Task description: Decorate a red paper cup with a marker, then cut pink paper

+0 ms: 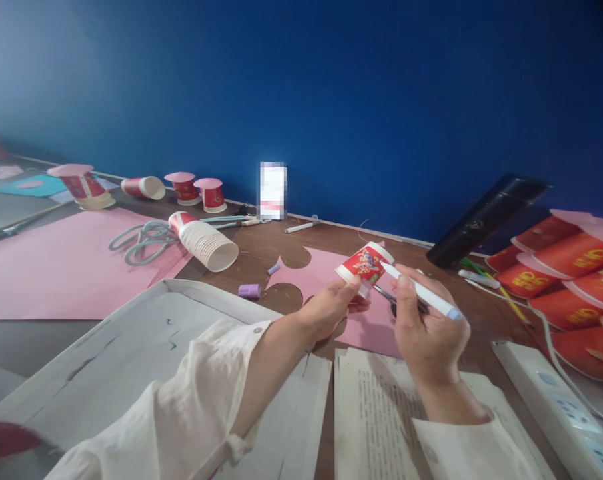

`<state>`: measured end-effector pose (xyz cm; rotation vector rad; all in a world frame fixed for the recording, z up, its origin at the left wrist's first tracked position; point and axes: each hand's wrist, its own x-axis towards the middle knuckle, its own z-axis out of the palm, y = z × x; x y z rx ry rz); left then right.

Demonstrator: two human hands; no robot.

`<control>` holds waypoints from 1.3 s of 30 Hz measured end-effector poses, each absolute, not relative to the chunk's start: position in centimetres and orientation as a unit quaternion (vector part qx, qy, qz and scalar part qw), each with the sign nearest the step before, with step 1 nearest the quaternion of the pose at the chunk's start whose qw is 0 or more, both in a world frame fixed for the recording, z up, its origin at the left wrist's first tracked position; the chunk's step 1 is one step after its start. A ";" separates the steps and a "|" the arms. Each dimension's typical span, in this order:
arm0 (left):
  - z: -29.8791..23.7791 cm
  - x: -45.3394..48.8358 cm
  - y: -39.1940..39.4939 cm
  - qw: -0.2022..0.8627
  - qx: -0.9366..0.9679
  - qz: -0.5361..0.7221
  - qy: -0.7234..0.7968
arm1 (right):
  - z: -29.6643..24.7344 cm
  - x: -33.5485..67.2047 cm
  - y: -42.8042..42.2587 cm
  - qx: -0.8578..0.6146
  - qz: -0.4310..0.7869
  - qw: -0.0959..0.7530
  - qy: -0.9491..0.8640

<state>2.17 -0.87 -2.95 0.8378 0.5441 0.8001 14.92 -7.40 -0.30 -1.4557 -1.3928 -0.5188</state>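
My left hand [331, 308] is closed around a red-and-white paper cup [365, 264] with a printed figure on its side. The cup is tilted above a sheet of pink paper [315, 268] that has round pieces cut out of it. In my right hand [426, 327] is a white marker pen [424, 293] with a light-blue end, its tip at the cup's printed side. Partly hidden behind the right hand, a pair of scissors [385, 293] lies on the pink sheet. A purple cap [250, 291] rests on the table left of the cup.
Nested paper cups [206, 245] lie beside a coiled grey cord [144, 243]. Red cups with pink discs [211, 193] stand at the blue wall near a lit phone [272, 191]. To the right are a black cylinder [486, 223], red cups [576, 293] and a power strip [556, 400]; printed pages [368, 413] lie in front.
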 end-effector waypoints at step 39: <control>-2.2 2.0 -0.9 0.819 0.353 0.373 0.257 | 0.0 14.3 -7.2 -0.587 -0.210 0.500 -0.600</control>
